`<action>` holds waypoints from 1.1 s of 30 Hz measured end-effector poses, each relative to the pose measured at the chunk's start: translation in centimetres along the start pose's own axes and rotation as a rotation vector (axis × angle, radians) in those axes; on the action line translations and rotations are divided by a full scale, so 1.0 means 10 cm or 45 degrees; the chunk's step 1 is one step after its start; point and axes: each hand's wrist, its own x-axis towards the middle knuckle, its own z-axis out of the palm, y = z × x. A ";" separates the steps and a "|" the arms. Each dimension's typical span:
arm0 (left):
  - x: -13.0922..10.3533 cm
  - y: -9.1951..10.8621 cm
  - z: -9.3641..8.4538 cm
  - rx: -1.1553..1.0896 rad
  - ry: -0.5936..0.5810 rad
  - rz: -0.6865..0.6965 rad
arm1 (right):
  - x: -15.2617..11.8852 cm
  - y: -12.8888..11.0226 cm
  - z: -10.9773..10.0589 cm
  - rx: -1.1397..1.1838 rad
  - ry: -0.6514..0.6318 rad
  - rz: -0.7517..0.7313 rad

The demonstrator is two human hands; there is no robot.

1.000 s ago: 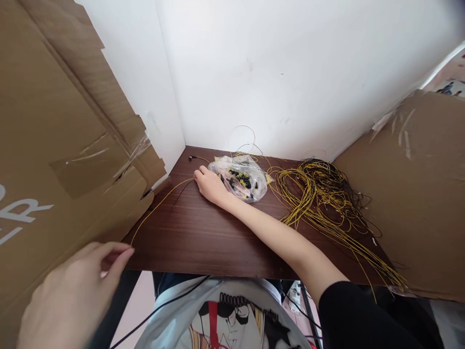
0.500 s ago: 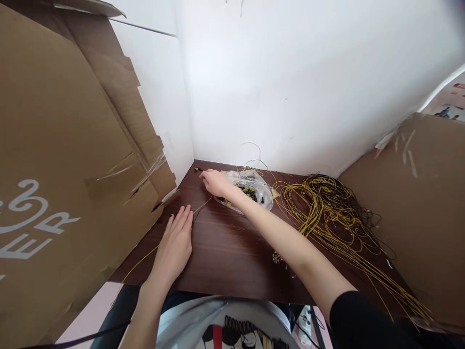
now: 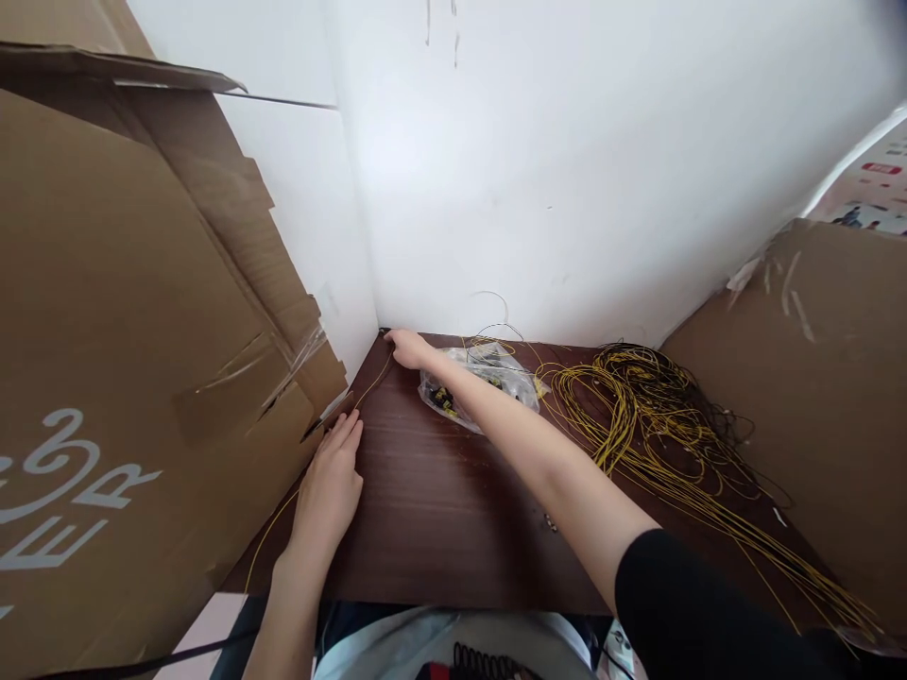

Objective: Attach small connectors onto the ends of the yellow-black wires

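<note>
My right hand (image 3: pixel 411 348) reaches to the back left corner of the dark table, fingers pinched on a thin yellow wire (image 3: pixel 373 384). A small dark end piece (image 3: pixel 384 331) shows just past those fingertips. My left hand (image 3: pixel 330 484) lies flat over the same wire beside the left cardboard box, fingers stretched out. From under it the wire runs on toward the table's front edge. Partly behind my right forearm is a clear plastic bag (image 3: pixel 521 382) holding small black and yellow pieces.
A large tangle of yellow and black wires (image 3: pixel 618 416) covers the table's right side. Cardboard boxes stand left (image 3: pixel 142 312) and right (image 3: pixel 794 378). A white wall (image 3: pixel 539 170) closes off the back. Tiny metallic bits (image 3: pixel 550 522) lie by my right forearm.
My right hand has moved a little left and farther into the back corner with the wire. My left hand has slid slightly left, nearer the box. The view has tilted up slightly.
</note>
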 end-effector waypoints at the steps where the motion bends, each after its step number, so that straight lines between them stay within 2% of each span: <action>1: 0.00 0.01 0.01 0.007 0.022 -0.021 | 0.01 0.02 0.01 0.024 0.010 -0.001; 4: 0.00 0.04 0.04 0.024 0.084 -0.048 | -0.01 0.07 0.01 0.072 0.047 0.021; 7: -0.01 0.09 0.05 0.018 0.095 -0.009 | -0.07 0.06 -0.09 0.091 0.102 0.038; 12: 0.01 0.14 -0.02 -0.071 0.166 0.128 | -0.40 -0.05 -0.52 0.212 0.282 -0.162; 16: -0.02 0.13 -0.01 -0.070 0.172 0.143 | -0.98 -0.08 -0.97 0.338 0.272 -0.250; 20: -0.06 0.06 0.04 -0.048 0.107 0.117 | -1.68 -0.02 -1.23 0.403 0.238 -0.130; 26: -0.07 0.00 -0.08 -0.015 0.200 0.068 | -2.60 0.05 -1.24 0.452 0.143 -0.022; 31: -0.11 0.01 -0.18 0.038 0.215 -0.018 | -3.14 0.10 -1.27 0.524 0.294 0.278; 33: -0.11 0.06 -0.21 0.055 0.223 -0.029 | -3.30 0.11 -1.29 0.508 0.317 0.334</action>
